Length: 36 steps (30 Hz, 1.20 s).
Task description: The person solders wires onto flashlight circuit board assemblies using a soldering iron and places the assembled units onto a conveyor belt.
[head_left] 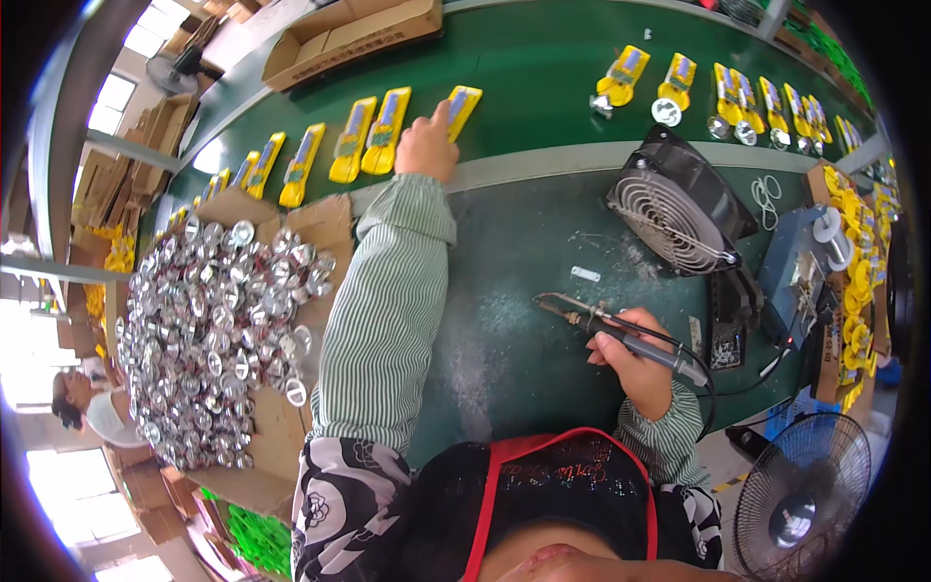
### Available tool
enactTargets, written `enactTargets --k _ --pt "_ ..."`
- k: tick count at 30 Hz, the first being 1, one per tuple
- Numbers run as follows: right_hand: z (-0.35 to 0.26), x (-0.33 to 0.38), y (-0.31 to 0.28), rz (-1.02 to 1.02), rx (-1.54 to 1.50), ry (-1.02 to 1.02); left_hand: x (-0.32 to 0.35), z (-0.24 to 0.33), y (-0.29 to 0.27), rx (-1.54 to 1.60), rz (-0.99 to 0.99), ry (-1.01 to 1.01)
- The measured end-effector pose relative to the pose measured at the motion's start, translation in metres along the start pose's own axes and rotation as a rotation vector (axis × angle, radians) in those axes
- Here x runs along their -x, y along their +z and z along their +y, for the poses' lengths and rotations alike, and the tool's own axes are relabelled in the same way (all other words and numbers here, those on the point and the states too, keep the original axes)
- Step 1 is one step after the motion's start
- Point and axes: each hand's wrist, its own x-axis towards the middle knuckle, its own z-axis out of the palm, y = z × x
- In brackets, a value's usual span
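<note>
My left hand [427, 150] is stretched far out over the green belt. Its forefinger lies along a yellow plastic housing [465, 109], whose lower end sits against the hand; the thumb is hidden. Several like housings [385, 131] with grey-blue strips lie in a row to the left of it. Nearer to me, my right hand [630, 361] grips a soldering iron [652, 351] with a thin feed tube and black cable. The iron's tip points left, above the dark green bench [514, 359]. A small white piece [585, 274] lies beyond the tip.
A cardboard box [330, 228] heaped with shiny reflector lamp heads [218, 339] stands left. A black boxed fan [674, 209] and a blue-grey solder feeder [797, 262] stand right. More yellow pieces with lamp heads [669, 97] line the far belt. A floor fan [800, 504] is lower right.
</note>
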Motion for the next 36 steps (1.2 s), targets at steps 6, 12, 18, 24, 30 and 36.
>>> enactTargets --k 6,12,18,24,30,36 --pt "-0.005 0.01 0.003 0.002 0.024 -0.087 0.123 0.02 -0.03 0.181 -0.006 0.024" --pt "-0.003 0.018 0.014 -0.069 0.044 -0.099 0.272 0.019 -0.053 0.249 -0.06 0.037" --pt "-0.002 0.03 0.02 -0.114 0.066 -0.095 0.293 -0.05 -0.081 0.398 0.108 -0.425" --pt "-0.006 0.039 0.029 -0.151 0.077 -0.103 0.254 -0.119 -0.067 1.031 0.181 -0.666" --pt "-0.005 0.043 0.032 -0.169 0.067 -0.099 0.248 -0.113 -0.053 1.181 0.384 -0.367" --pt "0.001 0.039 0.037 -0.204 0.029 -0.101 0.281 -0.045 -0.097 0.731 -0.069 -0.428"
